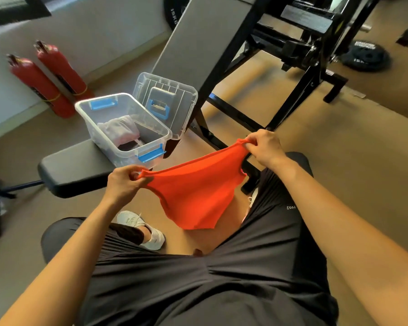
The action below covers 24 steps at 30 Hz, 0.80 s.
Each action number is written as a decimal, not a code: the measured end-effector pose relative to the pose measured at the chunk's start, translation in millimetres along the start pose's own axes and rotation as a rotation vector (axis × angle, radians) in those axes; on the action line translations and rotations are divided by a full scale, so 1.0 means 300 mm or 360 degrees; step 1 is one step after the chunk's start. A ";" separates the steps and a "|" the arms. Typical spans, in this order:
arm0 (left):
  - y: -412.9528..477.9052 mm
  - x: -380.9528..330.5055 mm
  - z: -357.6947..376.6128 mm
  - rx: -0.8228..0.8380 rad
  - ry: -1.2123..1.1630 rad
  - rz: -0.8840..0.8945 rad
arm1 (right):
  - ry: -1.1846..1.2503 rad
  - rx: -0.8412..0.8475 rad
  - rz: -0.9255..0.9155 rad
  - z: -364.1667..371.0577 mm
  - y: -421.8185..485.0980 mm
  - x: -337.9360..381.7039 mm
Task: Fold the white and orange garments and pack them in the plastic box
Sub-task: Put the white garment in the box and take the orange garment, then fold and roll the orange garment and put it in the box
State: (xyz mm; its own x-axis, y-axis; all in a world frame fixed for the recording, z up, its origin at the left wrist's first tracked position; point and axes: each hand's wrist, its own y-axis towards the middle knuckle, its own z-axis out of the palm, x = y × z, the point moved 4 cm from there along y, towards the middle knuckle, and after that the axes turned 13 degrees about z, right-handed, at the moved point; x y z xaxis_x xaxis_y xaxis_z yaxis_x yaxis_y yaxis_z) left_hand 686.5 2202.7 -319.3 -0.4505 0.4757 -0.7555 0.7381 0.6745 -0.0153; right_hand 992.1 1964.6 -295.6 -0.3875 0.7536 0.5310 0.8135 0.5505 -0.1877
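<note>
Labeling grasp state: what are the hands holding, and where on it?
Both hold the orange garment by its upper edge: left hand pinches the left corner, right hand the right corner. The rest hangs free between the knees.

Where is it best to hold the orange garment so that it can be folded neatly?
By its two upper corners, from above, as now: the left hand and right hand each pinch one corner of the orange garment. The top edge is stretched between them and the cloth hangs free below, so probably it can be folded in half.
</note>
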 end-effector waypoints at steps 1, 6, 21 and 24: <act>-0.006 -0.009 -0.007 0.0060 -0.0016 -0.0030 | 0.0018 -0.0002 0.0031 0.006 0.003 -0.004; -0.024 -0.051 -0.088 0.0099 -0.0708 -0.0059 | 0.0525 0.0038 0.0050 -0.018 0.012 0.048; -0.036 -0.205 -0.231 -0.0100 -0.1383 0.0139 | 0.1541 0.0819 -0.0157 -0.124 -0.046 0.173; -0.024 -0.248 -0.254 -0.0093 -0.1473 0.0182 | 0.1564 0.0959 -0.0314 -0.173 -0.063 0.223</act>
State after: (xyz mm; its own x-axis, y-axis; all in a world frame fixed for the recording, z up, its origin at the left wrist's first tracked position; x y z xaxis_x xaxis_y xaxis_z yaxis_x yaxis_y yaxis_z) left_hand 676.5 2205.5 -213.2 0.2212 -0.0810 -0.9719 0.7153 0.6909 0.1052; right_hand 973.4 1985.9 -213.7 0.2326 0.1792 0.9559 0.3369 0.9072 -0.2521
